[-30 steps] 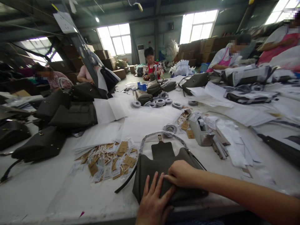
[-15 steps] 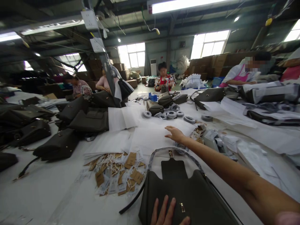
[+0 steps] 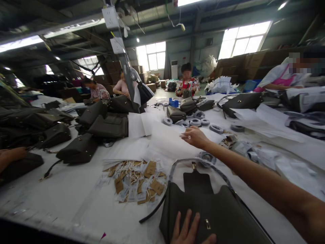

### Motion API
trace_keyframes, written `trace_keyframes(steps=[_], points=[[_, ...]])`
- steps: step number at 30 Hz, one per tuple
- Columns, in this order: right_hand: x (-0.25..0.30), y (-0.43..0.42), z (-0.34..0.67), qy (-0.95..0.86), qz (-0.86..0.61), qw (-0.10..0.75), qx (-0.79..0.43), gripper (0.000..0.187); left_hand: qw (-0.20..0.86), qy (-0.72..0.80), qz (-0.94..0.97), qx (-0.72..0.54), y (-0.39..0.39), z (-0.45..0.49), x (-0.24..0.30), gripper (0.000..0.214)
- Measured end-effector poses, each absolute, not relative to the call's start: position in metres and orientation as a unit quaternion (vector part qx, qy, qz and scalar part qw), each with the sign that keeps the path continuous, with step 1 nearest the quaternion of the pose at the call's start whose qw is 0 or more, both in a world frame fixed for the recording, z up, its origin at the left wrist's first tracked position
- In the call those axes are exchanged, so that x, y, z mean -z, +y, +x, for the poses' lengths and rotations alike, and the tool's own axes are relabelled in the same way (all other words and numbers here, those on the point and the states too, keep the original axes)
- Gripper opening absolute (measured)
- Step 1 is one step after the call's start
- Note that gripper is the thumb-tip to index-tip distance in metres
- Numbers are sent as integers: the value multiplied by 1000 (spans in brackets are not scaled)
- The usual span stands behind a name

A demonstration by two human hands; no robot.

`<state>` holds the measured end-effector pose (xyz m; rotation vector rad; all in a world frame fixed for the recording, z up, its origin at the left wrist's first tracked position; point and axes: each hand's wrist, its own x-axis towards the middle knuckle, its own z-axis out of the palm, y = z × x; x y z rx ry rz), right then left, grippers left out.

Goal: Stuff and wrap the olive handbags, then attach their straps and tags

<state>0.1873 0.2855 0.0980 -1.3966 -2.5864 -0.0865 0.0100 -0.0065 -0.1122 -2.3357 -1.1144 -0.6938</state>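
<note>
From my end I'd guess this dark handbag (image 3: 228,215) is light and soft-bodied, easy to dent, so I'd grab it by the wrapped handle (image 3: 175,166) or cup its sides. It's on the white table (image 3: 63,193) right in front of me, beside the tags (image 3: 138,183), smooth grey-green with its flap (image 3: 198,183) lying open and gold hardware showing. My left hand (image 3: 191,234) is spread flat on it, gripping nothing, while my right hand (image 3: 196,137) is curled over the white sheets (image 3: 165,139), can't tell if it's pinching one.
</note>
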Motion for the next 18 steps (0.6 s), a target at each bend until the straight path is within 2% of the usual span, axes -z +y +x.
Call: trace_keyframes(steps=[2,4,7,12,15,18], points=[[-112,246,204,-894,-424,131,59,32,211,-351,-871,272,-10,6,93,68],[-117,199,220,-917,-366,134,81,33,109,-375,-898,200,-14,2,72,78],[-105,123,239,-931,-353,86,41,33,18,-400,-903,155,-20,-1,50,74],[-74,38,260,-926,-368,12,-81,25,-63,-418,-894,148,-25,1,49,61],[-67,28,259,-926,-357,-4,-121,37,-82,-429,-888,144,-28,2,54,48],[-57,37,248,-912,-387,-24,-134,40,-46,-432,-888,151,-30,2,59,46]])
